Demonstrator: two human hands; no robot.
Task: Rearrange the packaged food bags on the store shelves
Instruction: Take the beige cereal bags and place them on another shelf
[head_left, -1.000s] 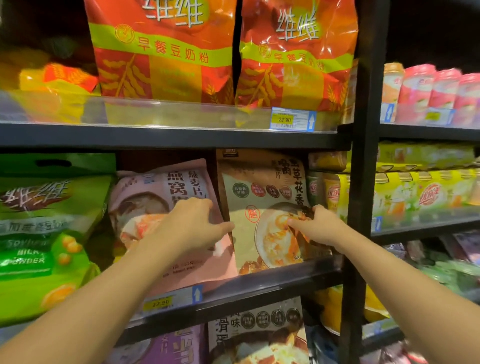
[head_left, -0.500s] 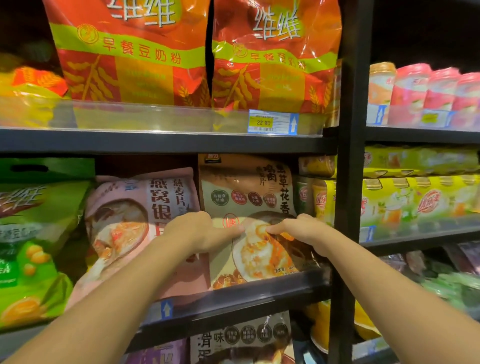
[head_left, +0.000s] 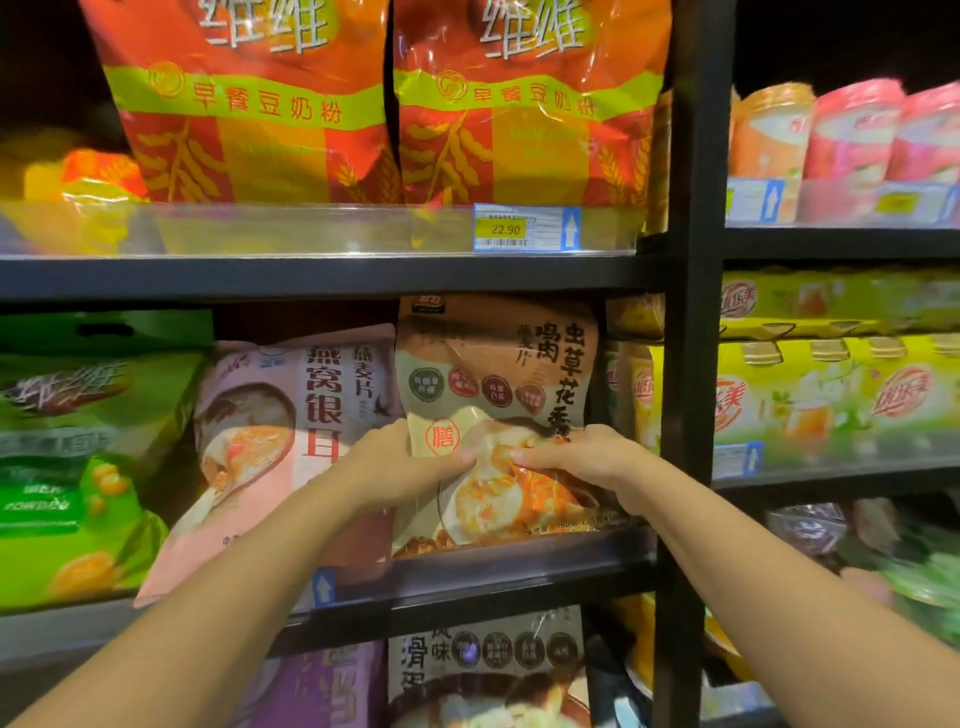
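The single head-worn view faces forward, close to the dark metal store shelves (head_left: 332, 275), looking slightly down.

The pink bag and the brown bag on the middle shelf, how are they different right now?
The brown bag stands nearly upright; the pink bag leans, its bottom corner sticking out over the shelf edge. Both the left hand and the right hand pinch the brown bag's front, while the pink bag is only crossed by the left forearm. Both show a bowl picture and vertical Chinese text.
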